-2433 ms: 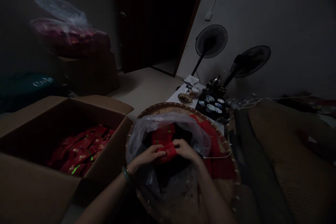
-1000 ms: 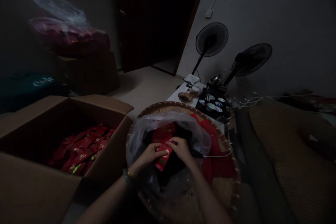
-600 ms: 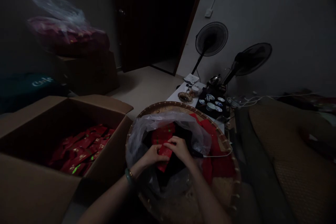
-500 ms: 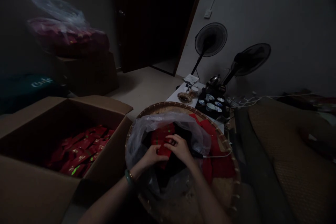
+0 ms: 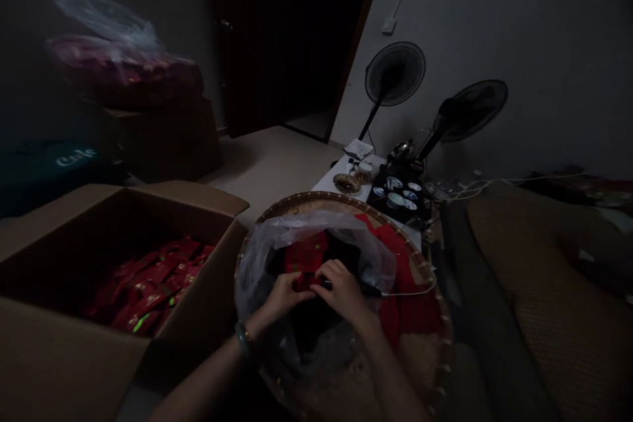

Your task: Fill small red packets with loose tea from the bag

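The forearms come up from the bottom edge and slant inward, the left one crossing the basket's near rim on the left with a pale green bangle (image 5: 243,337) at the wrist, the right one leaning in over the basket floor. Both hands meet over the open plastic bag, backs upward and fingers curled. The left hand (image 5: 284,297) has its thumb stretched to the right and its fingers bent, pinching a small red packet (image 5: 304,281) in the narrow gap between them. The right hand (image 5: 341,287) is half closed, its knuckles raised, thumb and index a little apart at the packet's right side; whether it also grips the packet I cannot tell. The thumb tips nearly meet.

Just beyond the fingers lie more red packets (image 5: 305,254), within the crumpled clear plastic bag (image 5: 260,244), which sits in a round woven basket (image 5: 446,343). A white cord (image 5: 408,294) loops to the right, over red pieces (image 5: 418,310) lying in the basket. To the left stands an open cardboard box (image 5: 69,349) with many red packets inside.

Farther off, a low table (image 5: 326,177) carries small cups (image 5: 395,200), and two fans (image 5: 395,72) stand near the wall
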Available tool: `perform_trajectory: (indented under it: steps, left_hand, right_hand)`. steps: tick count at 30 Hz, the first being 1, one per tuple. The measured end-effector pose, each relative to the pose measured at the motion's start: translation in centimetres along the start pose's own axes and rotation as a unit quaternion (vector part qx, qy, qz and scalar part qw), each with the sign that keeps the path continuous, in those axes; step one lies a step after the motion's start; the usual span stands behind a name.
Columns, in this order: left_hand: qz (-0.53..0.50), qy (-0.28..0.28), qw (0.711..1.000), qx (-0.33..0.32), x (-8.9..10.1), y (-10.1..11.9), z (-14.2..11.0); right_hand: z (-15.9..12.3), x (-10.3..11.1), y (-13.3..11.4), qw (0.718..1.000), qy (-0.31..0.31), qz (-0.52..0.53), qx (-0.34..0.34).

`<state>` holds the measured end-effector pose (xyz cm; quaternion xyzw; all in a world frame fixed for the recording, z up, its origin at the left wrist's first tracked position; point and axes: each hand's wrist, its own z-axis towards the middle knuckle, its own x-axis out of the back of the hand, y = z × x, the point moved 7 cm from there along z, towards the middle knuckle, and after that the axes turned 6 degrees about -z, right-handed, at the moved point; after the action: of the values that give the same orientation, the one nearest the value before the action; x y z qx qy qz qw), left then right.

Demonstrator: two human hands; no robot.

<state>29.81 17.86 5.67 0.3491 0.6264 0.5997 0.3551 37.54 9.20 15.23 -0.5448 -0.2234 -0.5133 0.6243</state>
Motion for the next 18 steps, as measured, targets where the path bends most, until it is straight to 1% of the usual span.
perform_trajectory:
  steps: [4,6,9,13,15,18]
  left_hand:
    - [0.003,-0.002,1.000,-0.006,0.0,0.8,-0.1]
    - [-0.018,0.021,1.000,-0.007,0.3,1.1,0.0]
    - [-0.040,0.070,0.997,0.011,0.8,1.0,0.3]
    - [-0.057,0.102,0.993,0.020,0.9,0.6,0.8]
    - [-0.065,0.122,0.990,0.021,1.0,0.6,1.0]
    - [-0.077,0.152,0.985,0.019,1.2,0.9,1.2]
  right_hand:
    - [-0.2,-0.9,1.5,0.998,-0.008,0.028,-0.048]
    - [-0.3,-1.2,1.9,0.997,-0.017,0.050,-0.060]
    - [-0.3,-1.8,2.1,0.994,-0.046,0.073,-0.064]
    - [0.2,-2.5,2.4,0.993,-0.070,0.066,-0.070]
    - [0.6,-2.6,2.8,0.993,-0.061,0.064,-0.079]
    - [1.1,-2.6,3.9,0.989,-0.015,0.087,-0.118]
